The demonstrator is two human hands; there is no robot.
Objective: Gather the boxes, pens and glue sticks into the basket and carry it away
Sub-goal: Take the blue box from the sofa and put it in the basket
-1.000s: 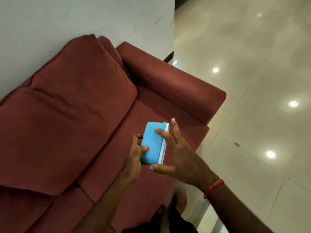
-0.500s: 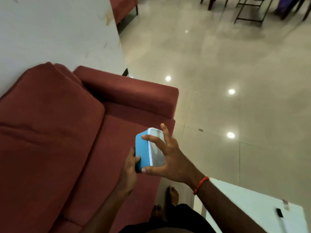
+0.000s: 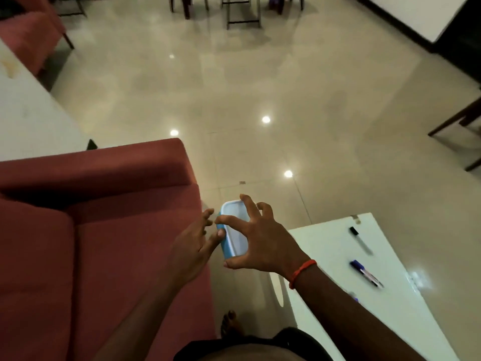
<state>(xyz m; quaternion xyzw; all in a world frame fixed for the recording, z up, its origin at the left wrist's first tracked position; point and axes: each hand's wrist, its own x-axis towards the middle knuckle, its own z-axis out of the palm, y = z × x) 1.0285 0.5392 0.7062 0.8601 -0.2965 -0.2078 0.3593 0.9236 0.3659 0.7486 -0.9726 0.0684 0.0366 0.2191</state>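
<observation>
Swung off red sofa (image 3: 104,230): tiled floor (image 3: 260,87), white table (image 3: 338,295), pens (image 3: 365,273).

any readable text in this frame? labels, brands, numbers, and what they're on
None readable.
Blue box, held in the right hand: no print shows.
Blue marker on the white table: a label patch, too blurred to read.
Black-capped marker: no text can be made out.

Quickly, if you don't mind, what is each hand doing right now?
Left hand: fingers spread, thumb touching the blue box; no full grip.
Right hand: closed on the blue box, fingers across its pale lid.
</observation>
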